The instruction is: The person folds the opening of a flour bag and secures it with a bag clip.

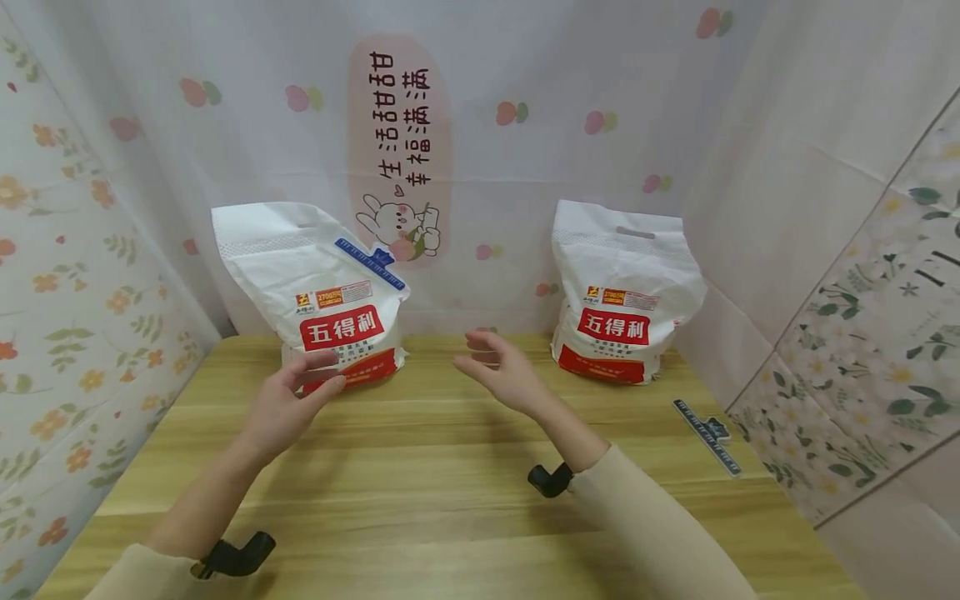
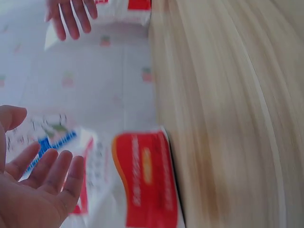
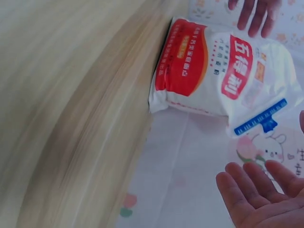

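A white flour bag (image 1: 330, 292) with red labels stands at the back left of the table. A blue sealing clip (image 1: 371, 263) sits across its upper right corner, also visible in the right wrist view. My left hand (image 1: 288, 398) is in front of that bag with its fingers loosely spread, holding nothing; whether it touches the bag I cannot tell. Over the middle of the table is my right hand (image 1: 504, 372), fingers relaxed and nothing held. Its palm faces left, towards the clipped bag.
Another white flour bag (image 1: 626, 292) stands at the back right. A second blue clip (image 1: 707, 437) lies near the right edge of the wooden table (image 1: 420, 500). Printed curtains (image 1: 480, 125) hang behind and at both sides.
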Available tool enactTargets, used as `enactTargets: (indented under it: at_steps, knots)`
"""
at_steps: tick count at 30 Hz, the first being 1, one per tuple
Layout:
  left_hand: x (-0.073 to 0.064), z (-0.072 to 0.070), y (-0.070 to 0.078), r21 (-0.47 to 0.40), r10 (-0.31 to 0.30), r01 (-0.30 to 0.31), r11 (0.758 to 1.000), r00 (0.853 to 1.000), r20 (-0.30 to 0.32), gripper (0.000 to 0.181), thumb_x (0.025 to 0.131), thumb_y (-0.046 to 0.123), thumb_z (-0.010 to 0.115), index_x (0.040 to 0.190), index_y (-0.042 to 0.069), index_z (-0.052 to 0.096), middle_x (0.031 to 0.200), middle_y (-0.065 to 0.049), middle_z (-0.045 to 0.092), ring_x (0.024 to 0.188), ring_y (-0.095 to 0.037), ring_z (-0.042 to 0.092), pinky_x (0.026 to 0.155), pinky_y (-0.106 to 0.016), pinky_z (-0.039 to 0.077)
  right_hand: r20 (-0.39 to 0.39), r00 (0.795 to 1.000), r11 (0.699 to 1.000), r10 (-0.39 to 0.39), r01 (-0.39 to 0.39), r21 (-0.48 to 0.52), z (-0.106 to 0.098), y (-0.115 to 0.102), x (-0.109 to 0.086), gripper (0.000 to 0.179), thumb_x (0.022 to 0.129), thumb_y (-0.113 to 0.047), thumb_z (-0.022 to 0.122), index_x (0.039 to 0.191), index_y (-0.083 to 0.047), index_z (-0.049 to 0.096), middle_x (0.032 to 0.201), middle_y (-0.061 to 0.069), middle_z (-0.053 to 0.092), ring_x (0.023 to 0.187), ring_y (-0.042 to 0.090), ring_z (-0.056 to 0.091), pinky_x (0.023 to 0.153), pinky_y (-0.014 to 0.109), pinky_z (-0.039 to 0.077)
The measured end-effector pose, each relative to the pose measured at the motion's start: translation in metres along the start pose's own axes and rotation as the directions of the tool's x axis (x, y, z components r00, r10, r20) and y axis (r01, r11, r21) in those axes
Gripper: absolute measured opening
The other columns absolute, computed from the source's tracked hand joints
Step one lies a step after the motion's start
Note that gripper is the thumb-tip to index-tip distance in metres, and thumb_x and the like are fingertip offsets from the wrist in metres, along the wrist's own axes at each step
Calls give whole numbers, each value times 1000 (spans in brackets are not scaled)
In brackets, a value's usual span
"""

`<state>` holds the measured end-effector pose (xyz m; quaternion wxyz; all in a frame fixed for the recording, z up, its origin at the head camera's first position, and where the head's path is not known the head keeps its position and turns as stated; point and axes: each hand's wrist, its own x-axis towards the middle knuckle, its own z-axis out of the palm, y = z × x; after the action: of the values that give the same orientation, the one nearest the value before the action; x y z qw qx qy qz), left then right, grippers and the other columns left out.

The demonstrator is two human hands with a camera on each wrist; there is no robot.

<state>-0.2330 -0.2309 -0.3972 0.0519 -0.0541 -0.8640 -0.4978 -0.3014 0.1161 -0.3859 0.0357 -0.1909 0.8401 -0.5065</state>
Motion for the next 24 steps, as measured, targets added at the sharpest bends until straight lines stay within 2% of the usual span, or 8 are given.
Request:
enactTargets:
  at_steps: [2, 8, 10, 13, 17, 20, 24]
  knots:
    - [-2, 9, 8, -16, 31, -30, 999, 999, 26, 55, 109, 35, 69, 155, 8, 56, 158, -23, 60, 142, -45, 62, 108, -56, 60, 3, 1000, 1000, 1, -1, 6, -8, 0, -11, 63, 105, -39, 75, 159, -14, 56, 162, 13, 59, 148, 39, 60, 115, 56, 55]
    - [-3, 34, 26, -65, 129, -124, 990, 988, 85, 46, 108, 29, 71, 149, 10, 62, 148, -16, 69, 135, -39, 68, 102, -33, 60, -10, 1000, 1000, 17, -17, -4, -31, 2, -37, 62, 105, -38, 76, 158, -13, 57, 158, 15, 62, 145, 39, 62, 114, 56, 56]
    - [-2, 43, 30, -89, 149, -140, 986, 984, 102, 45, 108, 27, 72, 148, 10, 63, 148, -14, 69, 137, -39, 67, 103, -30, 58, -24, 1000, 1000, 21, -21, -12, -38, 5, -44, 62, 105, -38, 76, 158, -12, 57, 157, 16, 63, 143, 40, 64, 113, 56, 57]
    - [2, 56, 35, -116, 157, -142, 983, 980, 125, 46, 107, 28, 73, 148, 10, 63, 150, -12, 69, 140, -39, 66, 106, -35, 58, -51, 998, 999, 32, -33, -24, -50, 13, -54, 61, 104, -37, 77, 156, -11, 58, 156, 16, 64, 139, 40, 66, 111, 55, 58]
    - [11, 76, 41, -123, 156, -138, 983, 975, 157, 47, 106, 30, 74, 148, 12, 63, 150, -11, 69, 141, -37, 65, 109, -49, 59, -94, 994, 997, 51, -56, -48, -72, 30, -66, 61, 105, -37, 76, 156, -9, 58, 155, 18, 64, 139, 41, 65, 111, 55, 59]
    - [21, 92, 49, -142, 171, -145, 979, 968, 185, 47, 106, 32, 74, 148, 13, 64, 151, -11, 68, 142, -36, 64, 111, -55, 59, -139, 988, 996, 60, -68, -57, -93, 44, -74, 61, 107, -38, 73, 157, -7, 56, 155, 19, 63, 140, 41, 64, 112, 54, 58]
    - [40, 117, 62, -172, 208, -173, 970, 956, 207, 49, 106, 33, 74, 149, 13, 64, 150, -11, 69, 142, -34, 64, 112, -56, 57, -204, 975, 994, 90, -99, -38, -122, 58, -81, 64, 109, -38, 70, 160, -4, 51, 160, 22, 58, 144, 41, 61, 115, 56, 55]
